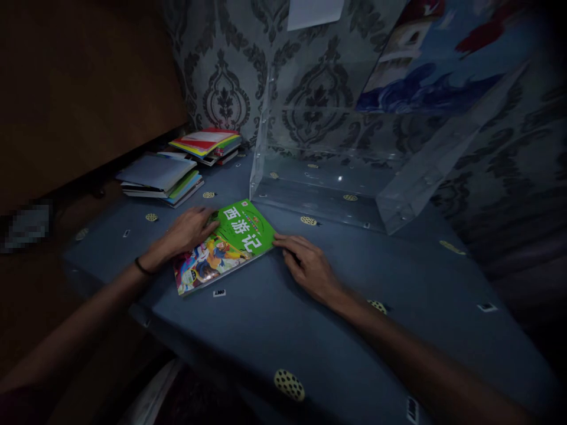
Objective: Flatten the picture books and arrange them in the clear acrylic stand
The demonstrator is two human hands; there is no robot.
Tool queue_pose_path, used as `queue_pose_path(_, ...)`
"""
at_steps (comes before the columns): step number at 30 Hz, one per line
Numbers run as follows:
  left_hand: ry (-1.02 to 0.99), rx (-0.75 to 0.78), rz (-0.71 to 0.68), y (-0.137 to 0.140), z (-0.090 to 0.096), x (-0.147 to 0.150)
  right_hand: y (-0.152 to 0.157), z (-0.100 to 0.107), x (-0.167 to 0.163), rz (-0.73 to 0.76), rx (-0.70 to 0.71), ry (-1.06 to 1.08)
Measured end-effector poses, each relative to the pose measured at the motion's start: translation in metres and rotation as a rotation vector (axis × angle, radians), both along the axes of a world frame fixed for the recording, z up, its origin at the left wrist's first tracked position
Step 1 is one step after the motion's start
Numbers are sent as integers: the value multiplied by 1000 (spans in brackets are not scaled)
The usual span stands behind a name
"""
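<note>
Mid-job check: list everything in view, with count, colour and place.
green book: 1, green with multicoloured picture, left of centre
near book stack: 1, grey-blue on top, left
far book stack: 1, red and yellow on top, behind near book stack
clear rack: 1, transparent, beyond green book
tablecloth: 1, blue-grey with yellow motifs, under books and rack
wallpaper: 1, grey with dark pattern, back
painting: 1, blue, white and red, upper right
sheet: 1, white, top centre
panel: 1, brown, upper left
blurred patch: 1, pale, far left, unidentifiable
wristband: 1, dark, left wrist
left hand: 1, bare, on green book's left side
right hand: 1, bare, at its right corner
</note>
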State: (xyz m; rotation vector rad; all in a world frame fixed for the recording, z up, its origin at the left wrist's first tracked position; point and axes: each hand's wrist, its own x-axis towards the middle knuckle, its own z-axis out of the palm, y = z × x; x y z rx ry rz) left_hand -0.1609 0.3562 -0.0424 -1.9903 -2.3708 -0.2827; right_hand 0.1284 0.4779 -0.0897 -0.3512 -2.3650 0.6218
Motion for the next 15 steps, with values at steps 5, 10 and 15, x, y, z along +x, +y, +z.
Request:
queue_pose_path(5, -79, -80, 139, 54, 4, 10, -1, 1, -1, -3, -9, 11)
queue_pose_path(10, -145, -141, 248, 88, 8, 3, -3, -1, 0, -20, 22, 4)
queue_pose_path(15, -284, -136, 288, 98, 11, -6, -4, -1, -1, -5, 57, 25)
